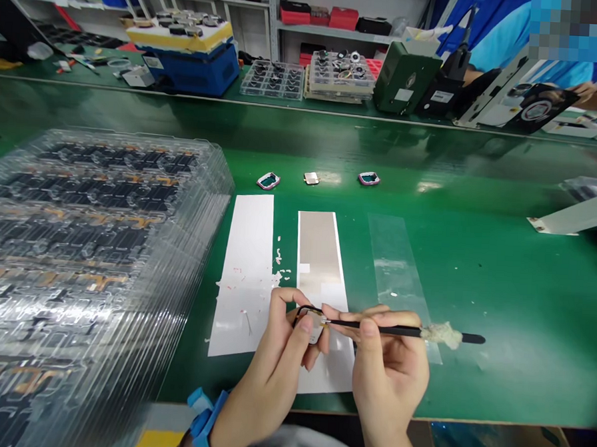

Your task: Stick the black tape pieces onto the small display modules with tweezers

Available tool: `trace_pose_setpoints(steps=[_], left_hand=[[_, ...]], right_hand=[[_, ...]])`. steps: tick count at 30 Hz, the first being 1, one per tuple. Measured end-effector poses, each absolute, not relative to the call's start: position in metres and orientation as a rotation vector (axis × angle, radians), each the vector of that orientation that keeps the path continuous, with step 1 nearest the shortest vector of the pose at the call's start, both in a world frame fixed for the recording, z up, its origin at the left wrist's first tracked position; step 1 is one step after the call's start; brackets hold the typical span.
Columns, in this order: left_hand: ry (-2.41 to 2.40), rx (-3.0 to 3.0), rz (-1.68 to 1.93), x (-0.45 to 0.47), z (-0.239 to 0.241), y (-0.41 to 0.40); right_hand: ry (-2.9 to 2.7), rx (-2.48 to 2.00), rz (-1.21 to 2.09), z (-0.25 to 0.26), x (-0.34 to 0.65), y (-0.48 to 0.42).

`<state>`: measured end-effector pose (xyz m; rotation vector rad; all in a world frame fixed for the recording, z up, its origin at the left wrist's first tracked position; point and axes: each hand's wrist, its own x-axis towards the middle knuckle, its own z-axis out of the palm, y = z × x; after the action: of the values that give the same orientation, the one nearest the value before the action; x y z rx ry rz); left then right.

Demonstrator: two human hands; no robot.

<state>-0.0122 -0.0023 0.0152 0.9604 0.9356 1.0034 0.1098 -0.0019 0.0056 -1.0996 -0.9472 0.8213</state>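
Note:
My left hand pinches a small rectangular metal part with a black wire-like loop between thumb and fingers. My right hand grips a slim black tool with a wad of cotton wool on its shaft, and its tip reaches the part. Under my hands lie a white sheet with scraps on it and a silver-faced strip on white backing. A clear film strip lies to the right. Several small framed parts sit beyond the sheets.
A tall stack of clear plastic trays holding dark parts fills the left of the green bench. A far bench holds a blue machine, parts trays and a green instrument box. A person in a blue sleeve works at top right.

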Motion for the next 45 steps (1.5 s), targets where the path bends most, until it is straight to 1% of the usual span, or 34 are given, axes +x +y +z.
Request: trace_pose_setpoints(steps=[17,21,26,31,36,40,45], left_hand=[[0.934,0.979,1.036,-0.010,0.011,-0.002],[0.938,0.992,1.070,-0.010,0.004,-0.003],[1.062,1.003,1.085,-0.011,0.002,-0.001],[1.104,1.115,0.927,-0.012,0.009,0.000],[1.076,1.514,0.634,-0.010,0.015,-0.001],[1.060,1.715,0.424,-0.005,0.020,-0.003],[1.021,1.801,0.362,0.001,0.019,-0.004]], right_hand=[[-0.960,-1.115,0.808,0.006,0.110,-0.001],[-0.915,-1.081,0.881,0.004,0.110,-0.002],[-0.833,-1.008,0.976,0.003,0.117,-0.002],[-0.881,-1.139,0.864,0.001,0.152,-0.003],[-1.127,-1.288,0.844,-0.005,0.192,-0.017],[-1.318,-1.378,0.795,-0.011,0.202,-0.031],[-1.429,-1.400,0.775,-0.017,0.201,-0.041]])
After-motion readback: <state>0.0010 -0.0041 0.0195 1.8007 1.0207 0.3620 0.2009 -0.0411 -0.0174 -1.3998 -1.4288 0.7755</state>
